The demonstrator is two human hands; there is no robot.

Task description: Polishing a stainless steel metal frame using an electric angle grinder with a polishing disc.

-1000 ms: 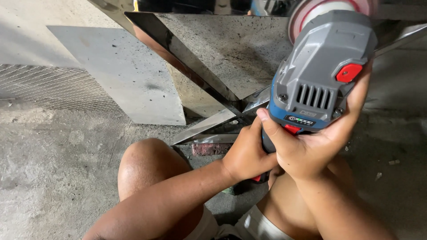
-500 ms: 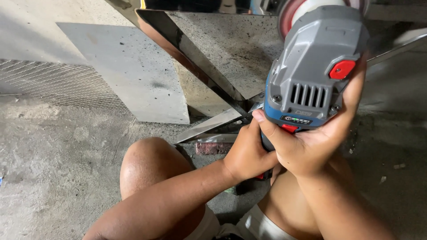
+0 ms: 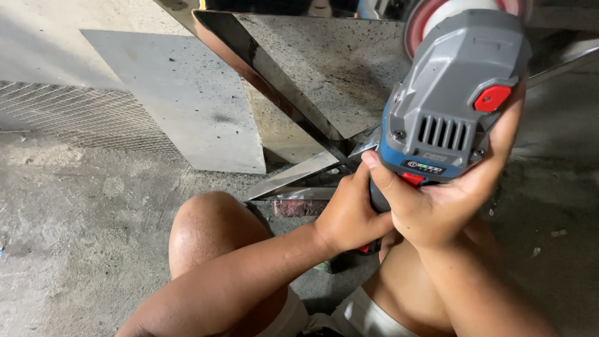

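Nearest, a bare knee (image 3: 209, 234) rises from the concrete floor (image 3: 75, 224). Just beyond it the left hand (image 3: 349, 215) is clenched around the lower grip of a grey and blue angle grinder (image 3: 452, 100), and the right hand (image 3: 446, 200) grasps its body from the right, thumb under the vents. With both hands wrapped this firmly, the tool looks best kept steady and square to the polished metal sheet (image 3: 324, 81) at the far side. A small dark oblong label with coloured dots sits below the vents; a red switch (image 3: 491, 98) sits on the right. A pinkish disc (image 3: 430, 19) shows farthest. Wire mesh (image 3: 75, 115) lies far left.
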